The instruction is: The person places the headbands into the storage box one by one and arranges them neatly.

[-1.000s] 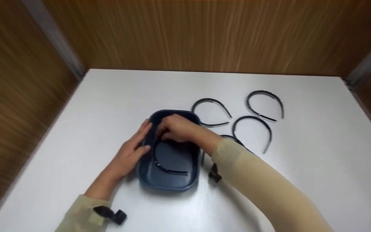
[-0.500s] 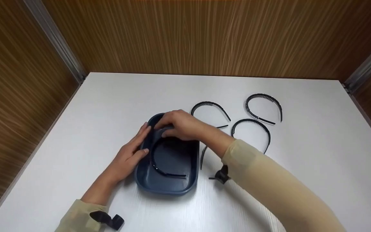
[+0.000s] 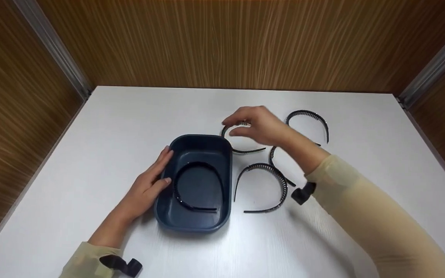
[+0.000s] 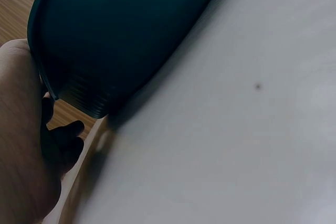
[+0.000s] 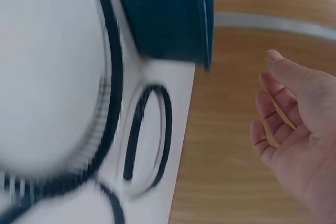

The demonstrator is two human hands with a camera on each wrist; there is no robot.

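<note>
The right hand point(image 3: 259, 125) has left the tub point(image 3: 195, 222) and now hovers above the headband point(image 3: 242, 150) lying just past the tub's far right corner. A second ago it was down inside the tub, fingers bunched over a band; now its fingers are relaxed and loosely bent, and the right wrist view shows the palm point(image 5: 299, 140) bare, holding nothing. From the head view I cannot tell whether the fingertips already touch the headband beneath them.

The band it let go of point(image 3: 199, 185) lies flat on the tub floor, arch toward the far end, and nobody is touching it. So one band is stowed, by my reading, and the hand is going for the next.

The left hand point(image 3: 149, 185) has not moved: it rests with straight fingers against the tub's left wall, thumb near the rim, steadying it. The left wrist view shows the same, the hand point(image 4: 21, 145) alongside the dark wall.

Further out on the white table point(image 3: 110, 127), three more bands wait to the right of the tub: a near one point(image 3: 280, 181) just beside it, a middle one point(image 3: 272, 154) partly hidden by the right wrist, and a far one point(image 3: 315, 114) toward the back.
</note>
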